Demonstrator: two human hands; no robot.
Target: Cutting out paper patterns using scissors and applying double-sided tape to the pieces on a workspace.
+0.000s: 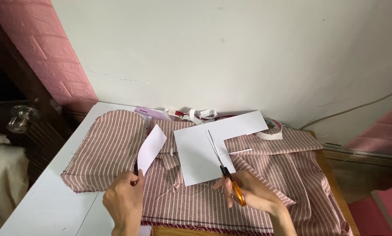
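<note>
1. The white worktop (51,205) stands against a pale wall, with a dark door and its metal knob (23,118) to the left.
2. A red-and-white striped cloth (113,148) is spread over most of the worktop, its far left corner rounded and its near edge frayed.
3. A large L-shaped white card (200,153) lies flat on the cloth near the middle, its long arm reaching toward the wall.
4. The left hand (123,203) rests on the cloth at the near edge, fingers pinched shut on the lower end of a smaller white paper piece (152,146), which stands tilted up off the cloth, just left of the large card.
5. The right hand (252,192) is closed around the orange handles of a pair of scissors (222,166); the blades lie together over the large card, tips pointing away toward the wall.
6. A roll of white tape (272,130) sits on the cloth beyond the card's right end.
7. A thin white sliver (240,151) of paper lies just right of the blades.
8. White scraps (200,115) and a pale purple object (150,112) lie along the wall.
</note>
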